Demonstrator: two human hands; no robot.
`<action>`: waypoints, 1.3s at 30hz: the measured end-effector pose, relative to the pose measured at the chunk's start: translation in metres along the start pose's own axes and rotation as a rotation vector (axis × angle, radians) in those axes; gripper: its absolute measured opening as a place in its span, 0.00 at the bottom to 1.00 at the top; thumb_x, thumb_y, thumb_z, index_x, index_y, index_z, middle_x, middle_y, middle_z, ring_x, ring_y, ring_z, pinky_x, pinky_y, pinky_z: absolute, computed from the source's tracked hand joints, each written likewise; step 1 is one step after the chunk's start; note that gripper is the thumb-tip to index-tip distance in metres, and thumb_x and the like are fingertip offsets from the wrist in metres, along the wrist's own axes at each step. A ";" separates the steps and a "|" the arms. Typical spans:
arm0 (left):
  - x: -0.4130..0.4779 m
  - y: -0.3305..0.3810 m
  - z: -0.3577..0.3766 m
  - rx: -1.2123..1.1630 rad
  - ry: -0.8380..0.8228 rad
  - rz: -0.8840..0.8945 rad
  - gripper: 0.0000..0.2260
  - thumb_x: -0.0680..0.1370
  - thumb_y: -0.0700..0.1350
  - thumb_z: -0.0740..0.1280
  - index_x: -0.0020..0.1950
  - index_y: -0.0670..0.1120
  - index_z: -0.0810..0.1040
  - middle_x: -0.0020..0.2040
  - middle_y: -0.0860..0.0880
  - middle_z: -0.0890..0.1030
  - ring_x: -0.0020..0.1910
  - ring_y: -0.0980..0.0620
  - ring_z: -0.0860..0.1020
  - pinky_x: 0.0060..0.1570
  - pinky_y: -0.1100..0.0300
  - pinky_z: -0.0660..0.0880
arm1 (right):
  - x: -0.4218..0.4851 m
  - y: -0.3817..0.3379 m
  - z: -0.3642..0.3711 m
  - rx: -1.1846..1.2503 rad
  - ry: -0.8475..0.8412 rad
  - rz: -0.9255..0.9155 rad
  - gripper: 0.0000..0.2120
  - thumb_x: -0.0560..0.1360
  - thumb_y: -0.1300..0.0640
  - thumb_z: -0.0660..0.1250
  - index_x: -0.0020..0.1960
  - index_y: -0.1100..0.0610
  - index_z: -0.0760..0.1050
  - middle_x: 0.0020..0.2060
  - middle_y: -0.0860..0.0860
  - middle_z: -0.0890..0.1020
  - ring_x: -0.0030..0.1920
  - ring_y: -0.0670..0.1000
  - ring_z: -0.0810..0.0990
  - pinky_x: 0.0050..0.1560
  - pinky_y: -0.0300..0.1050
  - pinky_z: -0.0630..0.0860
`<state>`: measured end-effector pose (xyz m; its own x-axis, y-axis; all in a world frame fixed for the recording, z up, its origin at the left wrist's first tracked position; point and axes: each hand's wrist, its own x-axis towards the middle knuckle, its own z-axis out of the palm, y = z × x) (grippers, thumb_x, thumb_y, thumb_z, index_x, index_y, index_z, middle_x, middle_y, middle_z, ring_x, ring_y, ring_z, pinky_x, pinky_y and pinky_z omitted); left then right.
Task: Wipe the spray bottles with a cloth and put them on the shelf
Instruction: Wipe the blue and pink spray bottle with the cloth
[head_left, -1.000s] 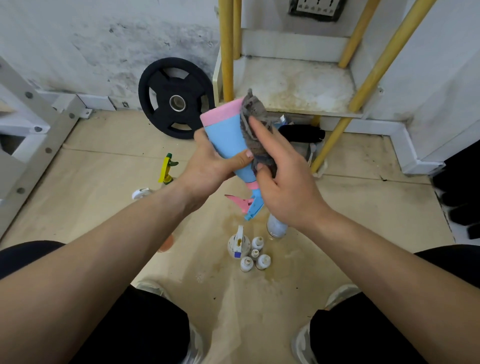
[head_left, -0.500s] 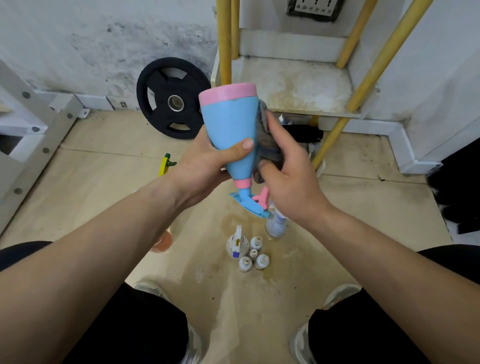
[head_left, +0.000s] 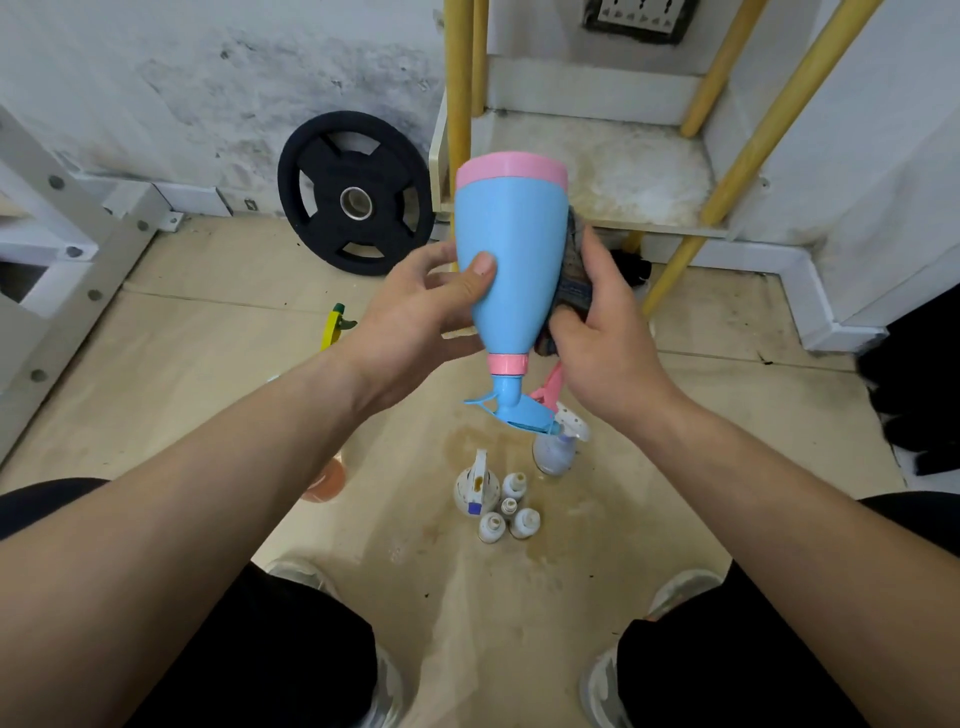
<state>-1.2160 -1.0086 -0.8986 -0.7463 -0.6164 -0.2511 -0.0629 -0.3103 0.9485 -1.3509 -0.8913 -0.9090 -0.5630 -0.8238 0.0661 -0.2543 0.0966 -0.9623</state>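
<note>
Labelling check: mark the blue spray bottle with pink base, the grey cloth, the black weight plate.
blue spray bottle with pink base (head_left: 511, 260), head view, body.
grey cloth (head_left: 575, 283), head view, bunched middle.
black weight plate (head_left: 317, 171), head view, upper rim.

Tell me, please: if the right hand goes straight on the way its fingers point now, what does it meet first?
The right hand already presses the cloth against the blue bottle, so it would push into these first. Beyond them, the shelf seems next, though depth is unclear.

Blue-pink spray bottle (head_left: 511, 260) inverted, grey cloth (head_left: 575, 275) against its side
</note>
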 end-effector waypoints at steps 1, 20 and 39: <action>-0.001 0.002 0.000 -0.047 -0.029 -0.011 0.26 0.77 0.51 0.69 0.72 0.41 0.71 0.61 0.42 0.82 0.56 0.42 0.84 0.54 0.48 0.82 | -0.002 -0.002 0.002 -0.002 0.004 -0.021 0.37 0.75 0.72 0.56 0.80 0.48 0.59 0.53 0.48 0.83 0.42 0.53 0.80 0.40 0.52 0.79; -0.004 -0.007 0.009 0.254 -0.049 0.076 0.35 0.78 0.40 0.73 0.78 0.52 0.57 0.65 0.49 0.77 0.60 0.54 0.81 0.51 0.50 0.83 | 0.004 0.004 -0.001 0.032 -0.048 0.003 0.37 0.76 0.73 0.57 0.80 0.51 0.60 0.63 0.50 0.80 0.46 0.42 0.80 0.43 0.42 0.79; -0.002 0.006 0.003 0.644 0.051 0.137 0.24 0.69 0.41 0.80 0.62 0.50 0.78 0.46 0.55 0.84 0.37 0.65 0.79 0.38 0.69 0.76 | -0.007 0.012 0.002 -0.814 -0.104 -0.584 0.35 0.72 0.76 0.57 0.76 0.56 0.69 0.79 0.56 0.64 0.80 0.63 0.55 0.75 0.62 0.66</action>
<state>-1.2170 -1.0070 -0.8913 -0.7445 -0.6579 -0.1134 -0.3649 0.2587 0.8944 -1.3483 -0.8859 -0.9214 -0.1171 -0.9047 0.4097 -0.9502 -0.0179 -0.3111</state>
